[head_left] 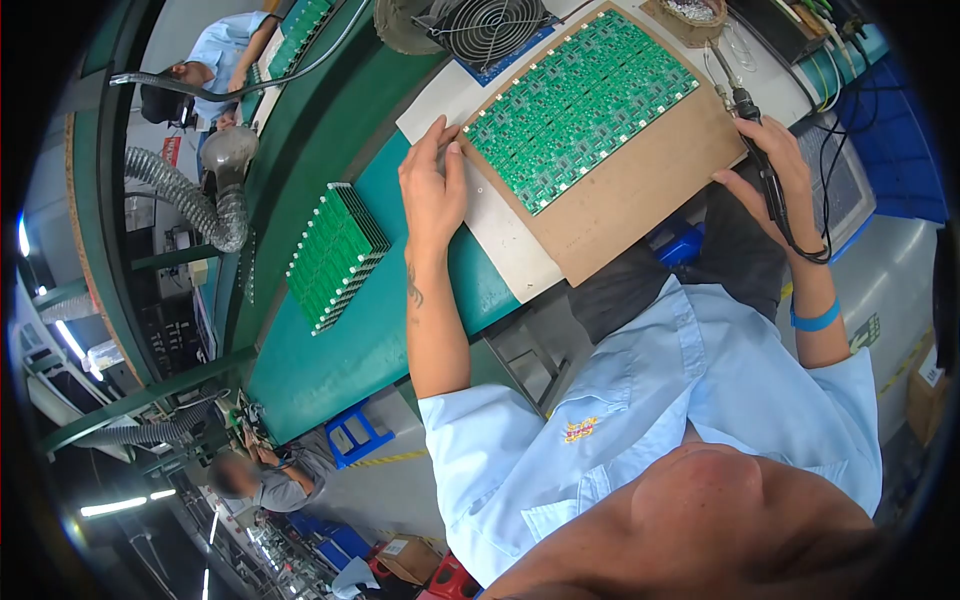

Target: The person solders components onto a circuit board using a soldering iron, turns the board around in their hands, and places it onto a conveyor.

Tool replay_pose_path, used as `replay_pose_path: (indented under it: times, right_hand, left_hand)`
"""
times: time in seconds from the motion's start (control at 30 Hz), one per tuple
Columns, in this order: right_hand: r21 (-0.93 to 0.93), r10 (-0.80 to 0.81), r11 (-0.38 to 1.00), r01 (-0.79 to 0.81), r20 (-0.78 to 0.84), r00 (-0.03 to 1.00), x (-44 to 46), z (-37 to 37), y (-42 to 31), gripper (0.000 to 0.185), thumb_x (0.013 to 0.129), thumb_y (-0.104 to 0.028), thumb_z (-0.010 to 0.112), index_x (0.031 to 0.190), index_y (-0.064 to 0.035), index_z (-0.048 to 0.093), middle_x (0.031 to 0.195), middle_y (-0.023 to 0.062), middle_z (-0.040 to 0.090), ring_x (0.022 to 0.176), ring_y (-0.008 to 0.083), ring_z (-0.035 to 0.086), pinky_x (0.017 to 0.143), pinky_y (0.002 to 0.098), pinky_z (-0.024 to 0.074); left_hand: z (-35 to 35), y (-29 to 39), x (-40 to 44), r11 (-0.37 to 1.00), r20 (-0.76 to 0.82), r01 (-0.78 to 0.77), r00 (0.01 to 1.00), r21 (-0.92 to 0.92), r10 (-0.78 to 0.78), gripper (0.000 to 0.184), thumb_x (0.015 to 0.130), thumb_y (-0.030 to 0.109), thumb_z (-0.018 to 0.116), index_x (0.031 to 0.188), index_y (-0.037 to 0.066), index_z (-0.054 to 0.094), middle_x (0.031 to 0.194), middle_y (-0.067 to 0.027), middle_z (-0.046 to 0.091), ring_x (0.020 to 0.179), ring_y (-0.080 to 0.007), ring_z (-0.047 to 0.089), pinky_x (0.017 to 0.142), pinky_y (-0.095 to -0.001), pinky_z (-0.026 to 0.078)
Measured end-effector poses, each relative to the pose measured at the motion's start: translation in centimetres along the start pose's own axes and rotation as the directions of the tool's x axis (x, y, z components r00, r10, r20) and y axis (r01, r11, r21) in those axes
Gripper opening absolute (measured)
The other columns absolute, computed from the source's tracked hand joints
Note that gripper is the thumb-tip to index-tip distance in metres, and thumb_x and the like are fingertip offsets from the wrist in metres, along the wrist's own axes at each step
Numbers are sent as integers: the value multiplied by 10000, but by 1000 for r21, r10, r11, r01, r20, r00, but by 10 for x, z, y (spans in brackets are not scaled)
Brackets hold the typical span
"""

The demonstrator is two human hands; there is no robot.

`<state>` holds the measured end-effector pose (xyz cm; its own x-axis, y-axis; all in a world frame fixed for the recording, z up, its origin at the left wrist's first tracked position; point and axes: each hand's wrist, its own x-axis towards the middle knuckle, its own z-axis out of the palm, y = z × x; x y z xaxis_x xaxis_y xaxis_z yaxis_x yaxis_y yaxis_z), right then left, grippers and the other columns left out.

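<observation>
A panel of green circuit boards (585, 105) lies on a brown cardboard sheet (640, 190). My left hand (435, 185) is at the left edge of the sheet, its fingertips at the panel's corner and its thumb apart, with nothing in its grasp. On the right, my right hand (780, 180) holds a soldering iron (757, 145), whose tip points up and away from me. The thumb of that hand touches the cardboard's right edge. A stack of green circuit boards (337, 255) stands left of my left forearm.
A fan (490, 30) stands behind the panel, beside a container (690, 15) of metallic wire. The green bench (400, 340) runs to the lower left. A ribbed duct (180, 190) hangs at left. One person (215, 60) works at the upper left, another (285, 485) at the lower left.
</observation>
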<state>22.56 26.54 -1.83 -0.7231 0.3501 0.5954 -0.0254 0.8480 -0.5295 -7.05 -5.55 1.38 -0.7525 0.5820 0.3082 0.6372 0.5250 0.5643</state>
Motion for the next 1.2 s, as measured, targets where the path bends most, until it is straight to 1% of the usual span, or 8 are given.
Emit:
replay_pose_path:
  times: [0.13, 0.27, 0.47, 0.63, 0.77, 0.93, 1.1, 1.2]
  right_hand:
    - [-19, 2, 1000, -2, 3, 1000, -3, 2, 3, 679, 769, -147, 970, 1395, -67, 719, 1255, 93, 761, 1193, 298, 674, 1093, 398, 516]
    - [44, 29, 999, -29, 7, 1000, -5, 2, 7, 680, 769, -155, 972, 1394, -64, 721, 1281, 98, 764, 1174, 302, 678, 1086, 395, 523]
    - [80, 35, 996, -35, 0, 999, -6, 2, 8, 677, 765, -170, 979, 1383, -59, 726, 1282, 104, 767, 1158, 302, 681, 1074, 395, 530]
    - [52, 5, 999, -6, 17, 1000, -10, -1, 5, 680, 753, -195, 990, 1365, -51, 731, 1261, 109, 769, 1127, 304, 692, 1056, 396, 536]
    - [101, -35, 994, 36, -6, 999, -8, -2, -4, 678, 743, -225, 998, 1339, -40, 732, 1198, 109, 767, 1065, 305, 692, 1037, 403, 538]
    - [118, -57, 991, 57, -3, 998, -12, 0, 0, 667, 738, -240, 1001, 1309, -28, 731, 1138, 106, 762, 1004, 304, 679, 1024, 415, 537]
    - [123, -73, 990, 75, -15, 997, -12, 2, 1, 653, 738, -241, 1003, 1292, -26, 733, 1095, 103, 754, 982, 300, 665, 1022, 426, 535]
    - [126, -71, 989, 71, -9, 997, -13, 3, 3, 655, 736, -239, 1004, 1293, -28, 732, 1109, 107, 761, 986, 301, 668, 1024, 428, 535]
  left_hand:
    - [2, 2, 1, 1000, 3, -3, 1000, 4, 3, 386, 1039, 60, 643, 1403, -63, 682, 1233, -153, 818, 1154, -297, 734, 1050, -397, 543]
    - [-1, 4, 0, 999, 2, 9, 1000, 31, -9, 377, 1042, 63, 642, 1393, -66, 688, 1227, -155, 819, 1139, -299, 739, 1020, -386, 559]
    - [-1, 5, 0, 999, 5, 5, 1000, 36, -5, 367, 1049, 70, 639, 1385, -68, 694, 1224, -158, 819, 1116, -295, 745, 994, -379, 571]
    - [-5, 12, 0, 997, 10, 47, 999, 61, -48, 361, 1053, 72, 637, 1381, -68, 698, 1212, -159, 820, 1083, -290, 749, 964, -378, 584]
    - [-5, 10, 0, 994, 8, 68, 998, 88, -69, 355, 1057, 72, 636, 1376, -66, 703, 1199, -158, 821, 1061, -283, 749, 944, -375, 591]
    - [-5, 8, 0, 993, -12, 80, 997, 86, -79, 349, 1061, 70, 632, 1376, -61, 706, 1187, -154, 823, 1041, -273, 748, 916, -369, 598]
    - [-5, 6, 0, 994, -19, 53, 999, 91, -51, 347, 1063, 68, 630, 1378, -56, 707, 1178, -151, 824, 1029, -263, 746, 901, -366, 600]
    - [-5, 8, 0, 993, -19, 60, 998, 99, -59, 346, 1063, 65, 630, 1378, -54, 707, 1173, -151, 825, 1025, -263, 745, 896, -366, 601]
